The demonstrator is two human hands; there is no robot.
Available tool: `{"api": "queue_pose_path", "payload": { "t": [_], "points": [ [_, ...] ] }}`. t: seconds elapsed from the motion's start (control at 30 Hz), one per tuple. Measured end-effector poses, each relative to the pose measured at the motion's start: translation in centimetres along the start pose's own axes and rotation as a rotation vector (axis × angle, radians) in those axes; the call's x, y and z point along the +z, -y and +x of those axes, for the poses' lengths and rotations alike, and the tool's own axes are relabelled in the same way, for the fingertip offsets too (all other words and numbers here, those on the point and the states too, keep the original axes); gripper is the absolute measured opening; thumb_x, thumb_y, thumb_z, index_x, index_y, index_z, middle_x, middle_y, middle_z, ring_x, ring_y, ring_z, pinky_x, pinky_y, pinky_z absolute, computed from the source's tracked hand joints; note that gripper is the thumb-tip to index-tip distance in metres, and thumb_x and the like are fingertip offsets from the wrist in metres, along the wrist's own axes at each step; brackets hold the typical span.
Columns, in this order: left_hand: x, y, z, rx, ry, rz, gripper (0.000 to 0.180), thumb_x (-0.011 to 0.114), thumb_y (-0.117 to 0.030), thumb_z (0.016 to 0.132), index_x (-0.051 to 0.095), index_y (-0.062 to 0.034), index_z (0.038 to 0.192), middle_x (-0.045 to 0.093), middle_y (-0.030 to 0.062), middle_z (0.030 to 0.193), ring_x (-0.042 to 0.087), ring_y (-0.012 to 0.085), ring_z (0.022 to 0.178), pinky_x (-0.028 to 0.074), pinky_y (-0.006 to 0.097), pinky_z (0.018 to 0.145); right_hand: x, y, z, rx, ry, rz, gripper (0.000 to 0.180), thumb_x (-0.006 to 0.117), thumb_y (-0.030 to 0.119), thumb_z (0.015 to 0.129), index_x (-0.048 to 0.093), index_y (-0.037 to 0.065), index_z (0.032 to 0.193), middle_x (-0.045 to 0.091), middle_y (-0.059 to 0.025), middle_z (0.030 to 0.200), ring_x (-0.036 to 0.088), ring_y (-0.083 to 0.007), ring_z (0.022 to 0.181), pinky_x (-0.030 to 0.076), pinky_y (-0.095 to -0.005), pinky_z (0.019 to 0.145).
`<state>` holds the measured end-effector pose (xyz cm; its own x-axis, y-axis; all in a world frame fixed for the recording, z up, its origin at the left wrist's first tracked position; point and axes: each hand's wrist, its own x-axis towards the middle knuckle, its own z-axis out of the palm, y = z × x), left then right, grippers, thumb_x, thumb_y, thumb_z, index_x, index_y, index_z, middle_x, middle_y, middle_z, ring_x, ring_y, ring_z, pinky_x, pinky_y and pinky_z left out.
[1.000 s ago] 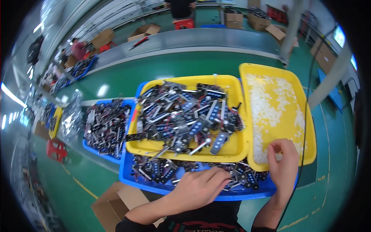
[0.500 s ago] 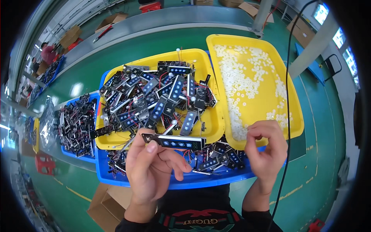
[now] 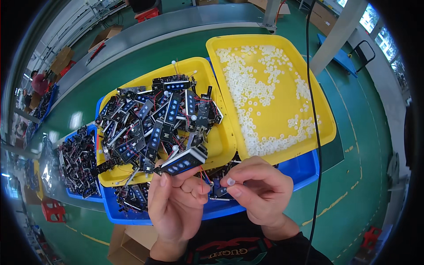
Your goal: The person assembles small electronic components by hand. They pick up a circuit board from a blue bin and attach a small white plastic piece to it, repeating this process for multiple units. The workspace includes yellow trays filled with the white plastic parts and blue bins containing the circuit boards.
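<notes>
Holding a black rectangular module (image 3: 182, 160) with a row of blue dots on its face, the left hand (image 3: 174, 204) is closing its thumb and fingers around the lower end of it, so the module is pointing up and to the right, above the near edge of the trays. Thin red wires (image 3: 202, 176) are hanging from the module between the two hands. The right hand (image 3: 260, 192) is pinching a small white cap (image 3: 230, 181) between thumb and forefinger, just beside the left fingers; the other fingers are curling in.

Behind the hands, a yellow tray (image 3: 223, 145) is carrying a heap of the same black modules, and it is sitting in a blue tray (image 3: 304, 170). A second yellow tray (image 3: 324, 132) to the right is holding many small white caps. Another blue tray (image 3: 90, 198) with dark parts is lying to the left on the green table (image 3: 366, 145). A black cable (image 3: 314, 132) is running down across the right side.
</notes>
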<state>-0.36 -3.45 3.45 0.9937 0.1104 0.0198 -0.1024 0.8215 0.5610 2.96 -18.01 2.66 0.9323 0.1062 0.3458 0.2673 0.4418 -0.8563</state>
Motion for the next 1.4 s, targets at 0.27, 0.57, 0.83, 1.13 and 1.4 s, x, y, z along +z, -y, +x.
{"api": "queue_pose_path", "payload": {
  "t": [0.27,0.57,0.83,1.13,1.4],
  "points": [
    [-1.0,1.0,-0.1,0.143,0.204,0.113,0.037,0.031,-0.024,0.105,0.050,-0.0037,0.128,0.063,0.0107,0.120,0.061,0.0178,0.086,0.048,0.029,0.065,0.5,-1.0,-0.4,0.042,0.011,-0.051,0.019,0.068,-0.004,0.083,0.068,-0.004,0.102,0.066,-0.0106,0.089,0.059,-0.0091,0.070,0.044,-0.0207,0.061],
    [0.7,1.7,-0.4,0.165,-0.073,-0.160,0.022,0.041,-0.024,0.102,0.032,-0.0051,0.107,0.064,0.0269,0.093,0.067,0.0302,0.079,0.055,0.037,0.069,0.3,-0.8,-0.4,0.038,0.058,-0.047,0.020,0.070,-0.001,0.084,0.069,-0.002,0.103,0.065,-0.0094,0.095,0.057,-0.0078,0.071,0.043,-0.0199,0.061],
    [-1.4,1.8,-0.8,0.132,0.017,-0.216,0.034,0.039,-0.020,0.100,0.041,-0.0041,0.130,0.064,0.0152,0.112,0.064,0.0280,0.086,0.050,0.039,0.069,0.9,-1.1,-0.6,0.134,0.026,0.242,0.017,0.069,-0.006,0.081,0.070,-0.002,0.098,0.066,-0.0099,0.099,0.059,-0.0096,0.072,0.044,-0.0204,0.062],
    [-1.8,1.6,-0.8,0.047,0.045,-0.272,0.036,0.043,-0.015,0.097,0.038,-0.0041,0.131,0.059,0.0146,0.121,0.062,0.0255,0.101,0.051,0.042,0.082,-0.2,-0.5,0.6,-0.300,0.097,-0.292,0.023,0.071,-0.013,0.072,0.066,-0.002,0.092,0.066,-0.0178,0.093,0.064,-0.0169,0.076,0.049,-0.0243,0.062],
    [-1.0,1.8,-0.9,0.072,-0.035,-0.069,0.033,0.037,-0.025,0.102,0.050,-0.0045,0.124,0.065,0.0089,0.109,0.061,0.0192,0.090,0.049,0.036,0.077,0.3,-0.6,-0.3,-0.181,0.002,-0.114,0.022,0.072,-0.005,0.077,0.067,-0.002,0.099,0.067,-0.0134,0.095,0.061,-0.0080,0.064,0.046,-0.0178,0.052]
  ]
}}
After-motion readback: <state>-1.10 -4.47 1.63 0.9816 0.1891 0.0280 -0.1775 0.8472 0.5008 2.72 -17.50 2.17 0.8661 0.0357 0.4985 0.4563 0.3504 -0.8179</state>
